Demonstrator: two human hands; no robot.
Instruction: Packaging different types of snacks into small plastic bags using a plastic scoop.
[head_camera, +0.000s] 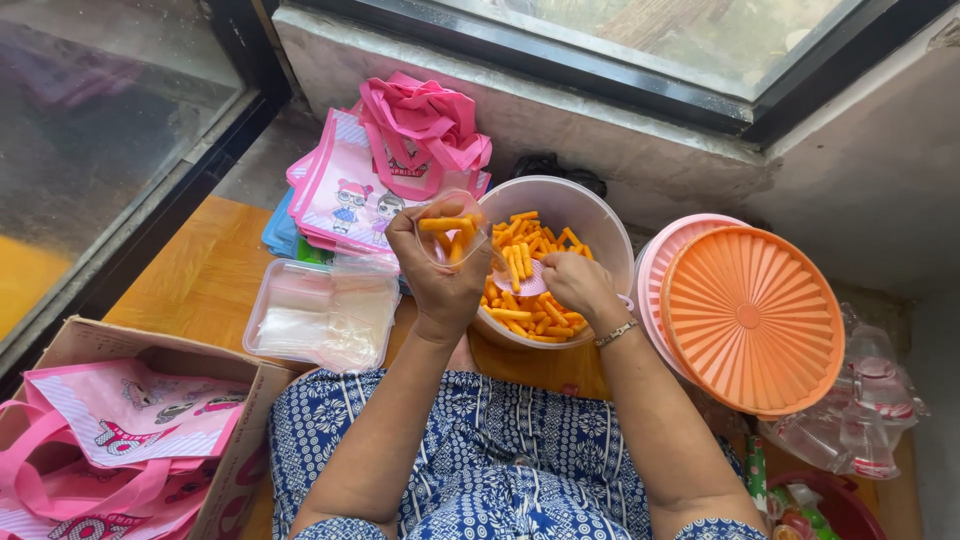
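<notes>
The left hand (440, 275) is shut around a small clear plastic bag (452, 228) that has a few orange snack sticks inside, and it holds the bag up at about eleven o'clock over the big white plastic bowl (600, 215). The right hand (577, 283) is down in the bowl, closed on a small pink scoop (522, 280) that rests on the heap of orange snack sticks (530, 260). The two hands are apart, though close to each other. To fill the bag well, I think the bag's mouth should stay wide open and right over the bowl, so sticks that slip fall back in. The scoop should be tipped slowly, because the sticks look thin and may snap. At nine o'clock from the bowl sits a clear plastic tub (322, 312) with flat clear bags in it. Behind it, at eleven o'clock, is a pile of pink cloth bags (395, 165). At three o'clock a round orange lid (752, 318) leans near the bowl. A brown cardboard box (150, 345) with more pink bags is at eight o'clock.
</notes>
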